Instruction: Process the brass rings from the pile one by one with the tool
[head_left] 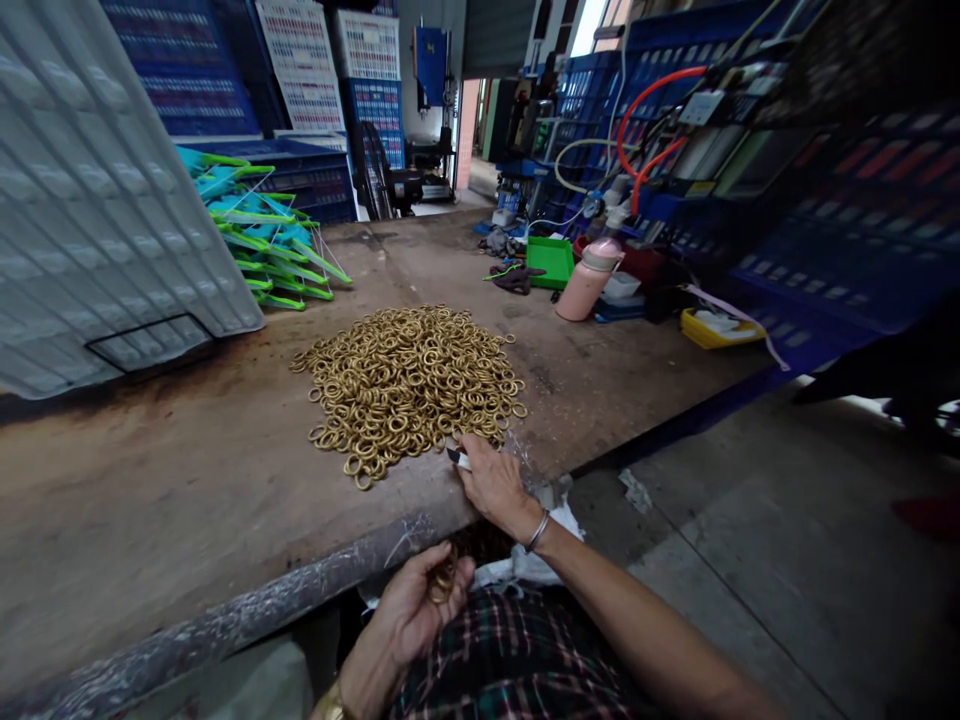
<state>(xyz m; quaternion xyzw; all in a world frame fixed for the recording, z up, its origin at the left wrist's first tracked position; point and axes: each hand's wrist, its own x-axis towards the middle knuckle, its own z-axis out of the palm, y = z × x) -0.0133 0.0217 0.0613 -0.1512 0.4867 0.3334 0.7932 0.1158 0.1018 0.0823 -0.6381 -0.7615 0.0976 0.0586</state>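
A heap of brass-coloured metal rings [420,375] lies on the worn brown table [225,470], with some loose rings around its rim. My right hand [493,480] touches the near right edge of the heap, fingers pointing down and bent around a small black-and-white object [458,458] whose kind I cannot make out. Below the table's front edge, close to my lap, my left hand [420,600] is palm up, its fingers curled around several brass rings [442,580]. Behind it, a dark opening with white plastic sheeting [525,568] is partly hidden by my arms.
A large translucent ribbed crate [112,220] stands on the left, beside green and turquoise plastic pieces [270,235]. Toward the right are a pink bottle [587,285], a green tray [550,262] and a yellow tray [720,330]. Machines with red hoses [637,120] and stacked crates are behind.
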